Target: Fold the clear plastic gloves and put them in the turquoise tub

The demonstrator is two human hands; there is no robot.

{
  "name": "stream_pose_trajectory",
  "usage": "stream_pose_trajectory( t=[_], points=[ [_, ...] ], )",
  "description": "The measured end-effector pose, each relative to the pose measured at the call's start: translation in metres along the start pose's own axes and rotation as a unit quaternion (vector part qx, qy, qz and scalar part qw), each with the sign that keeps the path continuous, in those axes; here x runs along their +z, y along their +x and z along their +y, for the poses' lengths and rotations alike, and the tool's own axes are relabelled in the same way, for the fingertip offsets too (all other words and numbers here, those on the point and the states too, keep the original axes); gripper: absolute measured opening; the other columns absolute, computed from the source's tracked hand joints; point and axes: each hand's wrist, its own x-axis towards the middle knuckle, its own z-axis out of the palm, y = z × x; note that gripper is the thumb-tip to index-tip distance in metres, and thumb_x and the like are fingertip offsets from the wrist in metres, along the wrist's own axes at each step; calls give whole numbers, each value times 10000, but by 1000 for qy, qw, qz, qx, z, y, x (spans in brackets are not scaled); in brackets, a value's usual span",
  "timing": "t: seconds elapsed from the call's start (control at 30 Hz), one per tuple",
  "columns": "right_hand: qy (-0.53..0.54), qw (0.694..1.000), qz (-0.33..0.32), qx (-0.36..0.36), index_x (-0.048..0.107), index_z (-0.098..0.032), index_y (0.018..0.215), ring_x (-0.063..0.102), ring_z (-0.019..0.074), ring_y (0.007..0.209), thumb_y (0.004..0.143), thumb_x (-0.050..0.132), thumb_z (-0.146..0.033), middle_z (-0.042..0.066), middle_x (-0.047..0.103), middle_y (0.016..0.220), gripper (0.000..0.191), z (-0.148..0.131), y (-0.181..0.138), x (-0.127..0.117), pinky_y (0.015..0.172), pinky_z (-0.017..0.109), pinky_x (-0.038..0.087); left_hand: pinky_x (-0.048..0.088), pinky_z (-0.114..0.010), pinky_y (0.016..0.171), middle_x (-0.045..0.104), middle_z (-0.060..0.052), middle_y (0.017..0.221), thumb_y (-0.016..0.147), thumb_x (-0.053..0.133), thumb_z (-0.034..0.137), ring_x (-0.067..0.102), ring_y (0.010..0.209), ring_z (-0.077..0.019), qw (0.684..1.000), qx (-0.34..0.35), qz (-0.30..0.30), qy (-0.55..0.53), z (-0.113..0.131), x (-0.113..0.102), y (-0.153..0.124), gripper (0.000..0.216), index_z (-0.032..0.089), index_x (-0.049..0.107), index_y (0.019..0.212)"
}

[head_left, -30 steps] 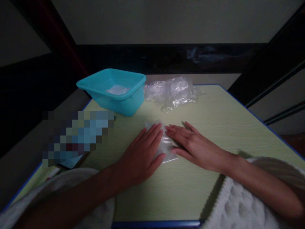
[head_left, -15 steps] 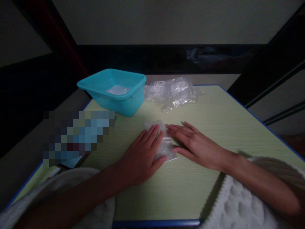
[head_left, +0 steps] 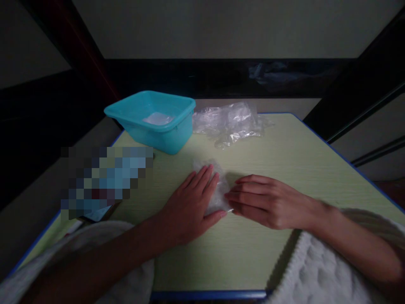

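A small clear plastic bag [head_left: 218,192] lies flat on the pale green table [head_left: 284,160]. My left hand [head_left: 190,207] rests palm down on its left part, fingers stretched out and together, thumb along its near edge. My right hand [head_left: 268,202] lies on its side just to the right, fingers straight and pointing left, their tips touching the bag's right edge. Most of the bag is hidden under my left hand.
A turquoise plastic tub [head_left: 155,120] with something pale inside stands at the back left. A crumpled heap of clear plastic bags [head_left: 229,122] lies at the back middle. A blurred-out object [head_left: 106,181] sits at the left edge. White knitted sleeves cover both forearms.
My right hand has slid off the bag toward me and turned onto its side, its fingertips now at the bag's right edge. My left hand has stayed put on the bag.
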Motion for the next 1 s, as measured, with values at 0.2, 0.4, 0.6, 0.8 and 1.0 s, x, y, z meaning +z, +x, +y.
stream_pose_trajectory(
  t=[0.2,0.4,0.6,0.8,1.0],
  points=[
    [-11,1000,-14,-3,661,-126,798,617,152,785,947,301,-115,67,695,848,390,-3,2,1,750,295,496,245,-451,1088,244,-224,1462,837,475,512,198,1366,-308,1000,-10,-21,0,1,-2,0,728,16,337,1351],
    [-17,1000,-10,19,663,-111,842,628,172,847,938,346,-130,86,696,938,332,-2,2,8,753,305,513,239,-460,1091,248,-228,1460,824,490,517,185,1370,-304,1000,-11,-17,-6,1,-1,1,753,8,322,1353],
    [-47,997,-14,51,672,-72,923,646,195,886,922,378,-118,115,706,941,297,2,3,15,777,313,542,245,-463,1085,263,-254,1446,815,494,504,203,1364,-312,1000,-2,3,-14,0,2,0,755,-14,325,1337],
    [-84,995,-18,40,679,-71,907,670,207,863,901,405,-99,119,715,938,276,0,1,15,773,318,555,242,-464,1083,258,-249,1450,796,509,502,193,1369,-303,1000,0,7,-25,-1,1,0,781,-11,300,1346],
    [-82,995,-31,41,670,-57,890,677,214,817,891,409,-82,125,719,892,262,-5,-2,12,728,322,559,226,-460,1094,247,-218,1464,780,544,464,195,1372,-286,999,17,-7,-35,-3,-3,1,775,-3,306,1351]
  ],
)
